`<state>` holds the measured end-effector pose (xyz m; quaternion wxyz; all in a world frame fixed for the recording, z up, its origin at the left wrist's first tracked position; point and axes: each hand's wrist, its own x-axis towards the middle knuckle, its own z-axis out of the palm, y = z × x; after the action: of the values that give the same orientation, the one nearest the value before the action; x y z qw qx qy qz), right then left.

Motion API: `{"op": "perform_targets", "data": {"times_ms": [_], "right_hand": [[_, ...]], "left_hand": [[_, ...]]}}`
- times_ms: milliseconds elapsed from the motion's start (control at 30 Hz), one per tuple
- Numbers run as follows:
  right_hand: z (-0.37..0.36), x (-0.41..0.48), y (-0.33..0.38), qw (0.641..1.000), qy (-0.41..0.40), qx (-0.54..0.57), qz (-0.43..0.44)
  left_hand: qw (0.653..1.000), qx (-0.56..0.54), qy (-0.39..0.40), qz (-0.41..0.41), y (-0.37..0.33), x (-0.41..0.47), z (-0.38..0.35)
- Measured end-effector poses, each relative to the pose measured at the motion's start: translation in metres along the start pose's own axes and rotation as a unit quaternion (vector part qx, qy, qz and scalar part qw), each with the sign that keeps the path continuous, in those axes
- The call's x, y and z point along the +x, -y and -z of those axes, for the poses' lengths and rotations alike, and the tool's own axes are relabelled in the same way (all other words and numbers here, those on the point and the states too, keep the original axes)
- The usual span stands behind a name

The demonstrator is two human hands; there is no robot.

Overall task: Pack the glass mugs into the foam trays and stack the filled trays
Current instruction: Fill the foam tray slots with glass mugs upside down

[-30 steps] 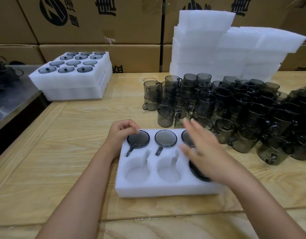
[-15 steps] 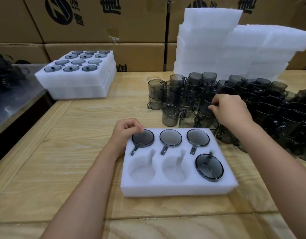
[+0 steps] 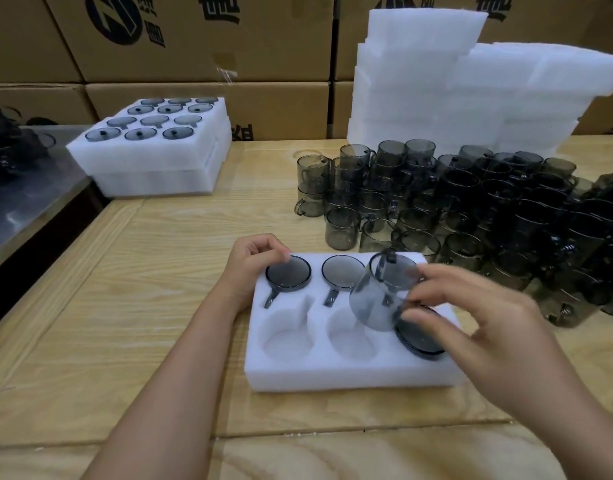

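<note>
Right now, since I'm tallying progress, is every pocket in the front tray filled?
No: the front tray has two bare near pockets, and the right hand holds another mug.

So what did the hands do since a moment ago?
The right hand came back from the loose mugs gripping one glass mug, and now holds it tilted over the foam tray. The left hand stayed curled at the tray's far left corner. The tray did not move, and its two near-left pockets are still empty.
</note>
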<state>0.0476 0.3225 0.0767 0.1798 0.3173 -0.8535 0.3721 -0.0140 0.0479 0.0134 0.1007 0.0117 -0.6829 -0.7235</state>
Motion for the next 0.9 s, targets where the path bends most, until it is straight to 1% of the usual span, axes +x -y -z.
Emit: {"op": "perform_targets", "data": {"times_ms": [100, 200, 400, 467, 600, 700, 900], "right_hand": [[-0.009, -0.013, 0.005, 1.000, 0.010, -0.008, 0.012], [-0.012, -0.017, 0.010, 1.000, 0.028, -0.003, -0.005], [-0.019, -0.015, 0.025, 0.990, 0.016, -0.135, 0.021], [-0.024, -0.015, 0.032, 0.987, 0.002, -0.157, 0.017], [-0.029, -0.013, 0.039, 0.987, 0.001, -0.159, -0.009], [-0.032, -0.013, 0.042, 0.989, 0.005, -0.141, -0.034], [-0.038, -0.017, 0.042, 0.988, 0.017, -0.148, -0.042]], "left_hand": [[1.000, -0.002, 0.003, 0.002, 0.000, -0.001, 0.000], [1.000, -0.002, 0.005, 0.003, 0.000, -0.001, 0.000], [1.000, 0.005, 0.005, 0.005, 0.001, 0.001, 0.001], [1.000, 0.007, 0.004, 0.004, 0.002, 0.001, 0.001], [1.000, 0.004, 0.002, 0.005, 0.002, 0.000, 0.001], [1.000, 0.003, 0.001, 0.006, 0.001, 0.000, 0.001], [1.000, 0.008, -0.003, 0.010, 0.000, 0.000, 0.001]]}}
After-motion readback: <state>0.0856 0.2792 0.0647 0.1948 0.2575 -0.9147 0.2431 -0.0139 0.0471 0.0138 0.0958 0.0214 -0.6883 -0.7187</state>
